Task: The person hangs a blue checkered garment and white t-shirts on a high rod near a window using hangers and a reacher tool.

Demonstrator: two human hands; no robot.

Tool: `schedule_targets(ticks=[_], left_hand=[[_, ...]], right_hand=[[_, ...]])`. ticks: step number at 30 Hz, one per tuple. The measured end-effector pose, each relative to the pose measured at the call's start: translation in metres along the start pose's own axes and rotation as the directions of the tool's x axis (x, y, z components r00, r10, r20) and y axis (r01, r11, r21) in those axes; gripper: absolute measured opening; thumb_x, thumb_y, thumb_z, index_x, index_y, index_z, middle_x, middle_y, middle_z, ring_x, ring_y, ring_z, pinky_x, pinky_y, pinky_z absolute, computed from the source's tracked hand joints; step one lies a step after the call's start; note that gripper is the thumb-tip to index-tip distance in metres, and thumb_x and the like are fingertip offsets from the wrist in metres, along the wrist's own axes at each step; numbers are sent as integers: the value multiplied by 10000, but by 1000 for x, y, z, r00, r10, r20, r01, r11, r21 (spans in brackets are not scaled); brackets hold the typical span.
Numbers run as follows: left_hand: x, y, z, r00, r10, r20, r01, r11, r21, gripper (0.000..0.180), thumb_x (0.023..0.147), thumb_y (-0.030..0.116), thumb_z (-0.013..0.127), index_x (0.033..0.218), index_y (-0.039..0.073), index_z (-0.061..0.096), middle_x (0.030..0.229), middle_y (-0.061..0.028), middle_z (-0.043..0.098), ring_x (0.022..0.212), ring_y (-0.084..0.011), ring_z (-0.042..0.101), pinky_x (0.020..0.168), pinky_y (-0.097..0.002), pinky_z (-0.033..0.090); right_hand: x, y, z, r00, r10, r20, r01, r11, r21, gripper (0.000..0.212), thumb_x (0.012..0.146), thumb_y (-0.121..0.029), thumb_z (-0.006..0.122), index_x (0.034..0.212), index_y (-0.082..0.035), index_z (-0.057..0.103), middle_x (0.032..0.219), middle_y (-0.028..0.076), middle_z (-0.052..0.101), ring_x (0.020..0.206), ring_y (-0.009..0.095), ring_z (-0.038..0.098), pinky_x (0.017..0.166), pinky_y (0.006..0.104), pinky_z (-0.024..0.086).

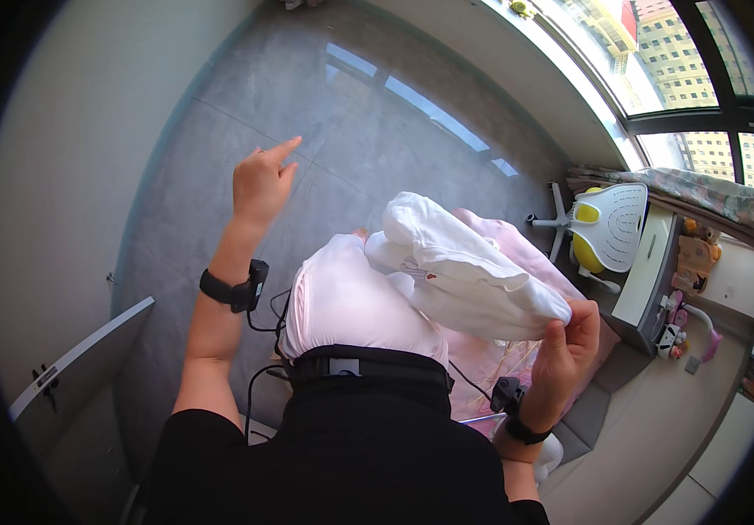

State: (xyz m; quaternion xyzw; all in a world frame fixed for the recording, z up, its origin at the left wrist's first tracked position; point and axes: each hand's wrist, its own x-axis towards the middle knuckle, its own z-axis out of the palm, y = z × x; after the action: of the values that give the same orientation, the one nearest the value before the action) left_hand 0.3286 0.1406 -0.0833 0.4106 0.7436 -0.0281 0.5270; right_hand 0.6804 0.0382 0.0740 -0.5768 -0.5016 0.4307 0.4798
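My right hand (571, 346) pinches the edge of a white garment (473, 271) between thumb and fingers. The cloth looks like a shirt with a small dark and red print; it spreads out to the left of that hand, partly bunched. Its far end rises over my lap, where pale pink trousers (351, 297) show. Out in front on the left, my left hand (261, 182) is raised over the floor with nothing in it. Its index finger and thumb stretch apart, and the other fingers are curled.
Pink bedding (473, 385) lies under and beside the garment. A white and yellow swivel chair (609, 226) stands at a desk with drawers (648, 262) on the right, below the window. An open door panel (84, 354) juts out at the left. Cables (263, 376) hang beside my waist.
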Motion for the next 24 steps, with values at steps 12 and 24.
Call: schedule_targets(ticks=[12,24], left_hand=[[7,93,139,51,995,88,-980,33,194,412,648,41,659,1033,122,536,1153,-129,508,1075,-324,464,861,-390,396],[-61,170,3,112,987,-115,-982,93,-165,168,777,-58,518,859,60,431,777,-9,408,728,-103,413,679,-201,381]], right_hand=[[-1,-6,-20,966,-255,-45,254,967,-17,252,771,-165,644,865,6,485,831,80,555,728,108,498,684,219,394],[16,-4,-112,892,-424,-156,211,695,-688,77,819,-31,533,877,19,547,893,68,556,809,129,510,762,238,403]])
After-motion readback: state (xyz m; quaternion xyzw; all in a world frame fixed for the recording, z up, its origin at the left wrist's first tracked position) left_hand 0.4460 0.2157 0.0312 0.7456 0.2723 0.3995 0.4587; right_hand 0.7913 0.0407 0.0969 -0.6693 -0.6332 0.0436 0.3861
